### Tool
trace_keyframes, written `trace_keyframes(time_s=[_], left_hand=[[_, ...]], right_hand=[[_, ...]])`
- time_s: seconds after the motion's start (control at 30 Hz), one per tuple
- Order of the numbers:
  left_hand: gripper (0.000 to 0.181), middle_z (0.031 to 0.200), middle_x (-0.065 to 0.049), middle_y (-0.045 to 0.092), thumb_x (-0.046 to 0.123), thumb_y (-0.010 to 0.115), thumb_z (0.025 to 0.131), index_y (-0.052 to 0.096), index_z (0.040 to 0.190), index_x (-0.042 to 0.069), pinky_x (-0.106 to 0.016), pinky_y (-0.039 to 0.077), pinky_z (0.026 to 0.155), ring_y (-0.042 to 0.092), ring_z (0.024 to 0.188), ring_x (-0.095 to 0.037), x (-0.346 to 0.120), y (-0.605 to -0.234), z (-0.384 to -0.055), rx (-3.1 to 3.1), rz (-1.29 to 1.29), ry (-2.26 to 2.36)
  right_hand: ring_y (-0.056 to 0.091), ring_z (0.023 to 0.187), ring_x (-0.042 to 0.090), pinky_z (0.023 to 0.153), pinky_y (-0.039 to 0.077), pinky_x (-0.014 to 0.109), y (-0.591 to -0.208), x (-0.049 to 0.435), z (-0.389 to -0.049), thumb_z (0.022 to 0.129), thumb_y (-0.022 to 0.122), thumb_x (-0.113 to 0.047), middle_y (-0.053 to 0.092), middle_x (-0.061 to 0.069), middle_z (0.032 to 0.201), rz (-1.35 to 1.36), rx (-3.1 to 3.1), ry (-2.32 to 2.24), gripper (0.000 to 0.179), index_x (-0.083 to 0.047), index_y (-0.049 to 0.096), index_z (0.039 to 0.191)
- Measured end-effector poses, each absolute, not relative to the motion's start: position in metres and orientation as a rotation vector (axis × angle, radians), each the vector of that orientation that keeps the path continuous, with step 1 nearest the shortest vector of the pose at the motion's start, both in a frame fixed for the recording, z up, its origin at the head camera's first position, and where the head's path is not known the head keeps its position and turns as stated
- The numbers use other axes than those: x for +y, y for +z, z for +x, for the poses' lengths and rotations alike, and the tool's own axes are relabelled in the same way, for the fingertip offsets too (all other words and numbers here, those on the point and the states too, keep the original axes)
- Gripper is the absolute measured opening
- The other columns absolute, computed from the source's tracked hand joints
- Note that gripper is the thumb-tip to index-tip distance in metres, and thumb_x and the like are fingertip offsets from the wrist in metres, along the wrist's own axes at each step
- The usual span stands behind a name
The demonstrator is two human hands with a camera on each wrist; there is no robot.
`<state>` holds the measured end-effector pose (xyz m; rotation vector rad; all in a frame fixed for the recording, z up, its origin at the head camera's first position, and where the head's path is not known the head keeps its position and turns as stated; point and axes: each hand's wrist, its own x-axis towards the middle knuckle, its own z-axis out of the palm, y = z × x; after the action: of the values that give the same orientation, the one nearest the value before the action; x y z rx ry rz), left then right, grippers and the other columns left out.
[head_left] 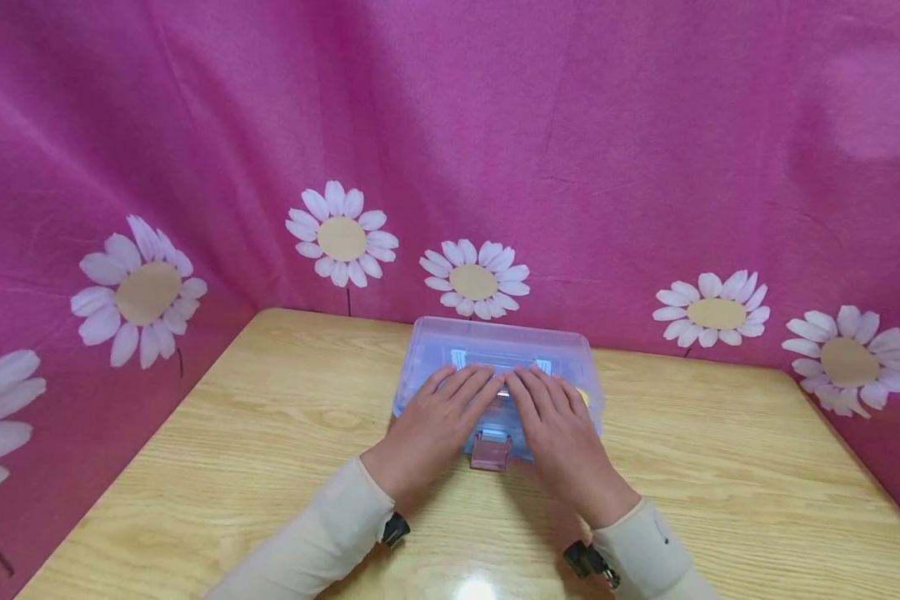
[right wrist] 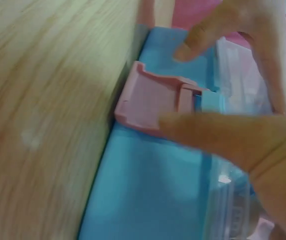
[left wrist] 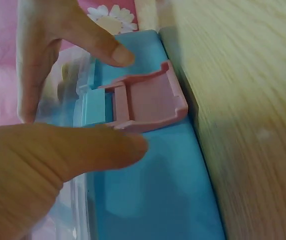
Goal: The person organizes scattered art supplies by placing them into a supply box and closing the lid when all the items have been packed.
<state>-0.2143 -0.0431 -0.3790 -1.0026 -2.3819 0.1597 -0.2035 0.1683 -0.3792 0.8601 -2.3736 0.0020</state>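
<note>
A plastic box with a clear lid [head_left: 429,348] and a blue base [left wrist: 153,185] sits on the table. The pink latch [head_left: 491,452] at the middle of its front is swung outward, away from the lid. My left hand [head_left: 438,429] lies over the lid's left part with fingers extended forward. Mirroring it, my right hand [head_left: 562,433] lies on the right part, the two sets of fingertips close together near the lid's middle. In the wrist views the left thumb [left wrist: 108,147] and right thumb [right wrist: 208,131] point down the blue front on either side of the latch.
The wooden table [head_left: 285,400] reaches back to a pink cloth [head_left: 570,167] printed with white daisies, which also closes off both sides. A yellow thing [head_left: 583,397] shows through the lid at the right. The box stands near the back edge.
</note>
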Motion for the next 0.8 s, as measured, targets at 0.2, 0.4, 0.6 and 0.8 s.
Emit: trace_keyframes(time_s=[0.2,0.4,0.6,0.8], left_hand=[[0.079,0.154,-0.002,0.033,0.020,0.069,0.089,0.024,0.153,0.012,-0.037,0.017,0.118,0.027,0.142,-0.019,-0.0425,-0.3826,-0.2147,-2.386,-0.983,0.141],[0.088,0.153,-0.002,0.034,0.032,0.077,0.082,0.026,0.152,0.013,-0.036,0.021,0.117,0.029,0.140,-0.018,-0.0419,-0.3847,-0.2145,-2.383,-0.949,0.125],[0.092,0.155,-0.001,0.030,0.035,0.078,0.081,0.024,0.153,0.015,-0.037,0.020,0.117,0.026,0.142,-0.018,-0.0429,-0.3867,-0.2113,-2.420,-0.942,0.117],[0.096,0.156,-0.002,0.029,0.034,0.079,0.079,0.022,0.154,0.015,-0.039,0.016,0.119,0.023,0.143,-0.020,-0.0409,-0.3832,-0.2125,-2.435,-0.957,0.074]], right_hand=[[0.045,0.127,0.036,0.105,0.037,0.051,-0.3874,0.1656,-0.2074,0.054,0.092,-0.019,0.052,0.018,0.133,0.815,-2.279,-0.016,0.095,0.000,0.046,0.135],[0.047,0.125,0.035,0.103,0.038,0.050,-0.3888,0.1631,-0.2081,0.054,0.092,-0.019,0.053,0.016,0.130,0.795,-2.252,-0.012,0.093,-0.002,0.048,0.134],[0.045,0.128,0.034,0.105,0.036,0.050,-0.3881,0.1623,-0.2054,0.058,0.090,-0.018,0.052,0.015,0.133,0.798,-2.304,-0.004,0.089,-0.002,0.047,0.135],[0.039,0.132,0.034,0.107,0.033,0.050,-0.3797,0.1668,-0.2038,0.060,0.092,-0.025,0.047,0.015,0.138,0.812,-2.390,-0.014,0.098,-0.002,0.041,0.140]])
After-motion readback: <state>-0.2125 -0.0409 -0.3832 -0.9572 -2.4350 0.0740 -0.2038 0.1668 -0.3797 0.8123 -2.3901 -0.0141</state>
